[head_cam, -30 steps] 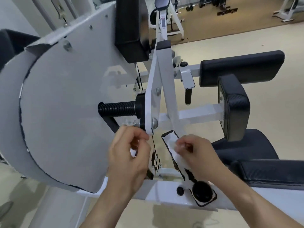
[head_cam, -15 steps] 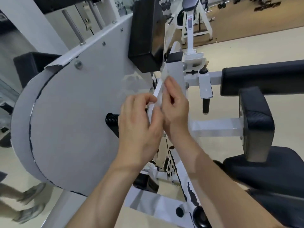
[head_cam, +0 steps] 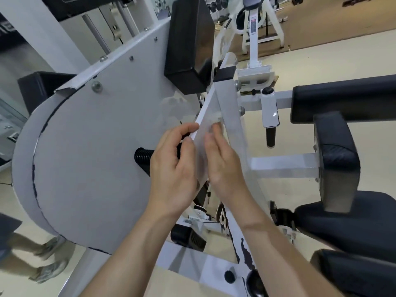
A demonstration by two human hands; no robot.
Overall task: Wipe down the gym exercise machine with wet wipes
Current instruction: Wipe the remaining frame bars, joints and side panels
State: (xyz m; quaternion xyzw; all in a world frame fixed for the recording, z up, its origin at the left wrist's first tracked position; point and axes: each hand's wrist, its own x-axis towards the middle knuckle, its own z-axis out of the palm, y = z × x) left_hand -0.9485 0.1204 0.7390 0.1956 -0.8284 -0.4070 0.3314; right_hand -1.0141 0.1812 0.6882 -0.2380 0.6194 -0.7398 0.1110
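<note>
Left hand (head_cam: 173, 170) grips the bar (head_cam: 209, 110), right hand's (head_cam: 222, 166) flat fingers press a wipe (head_cam: 214, 122) just above; most of the machine (head_cam: 96, 146) likely remains.

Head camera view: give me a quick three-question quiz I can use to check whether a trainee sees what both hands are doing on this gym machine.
1. True or false: the right hand presses the wet wipe against the white arm of the machine.
2. What colour is the ribbed handle that shows beside the left hand?
3. What does the left hand grip? A) the ribbed handle B) the edge of the white arm C) nothing at all

Key: 1 true; 2 black; 3 B.
</note>
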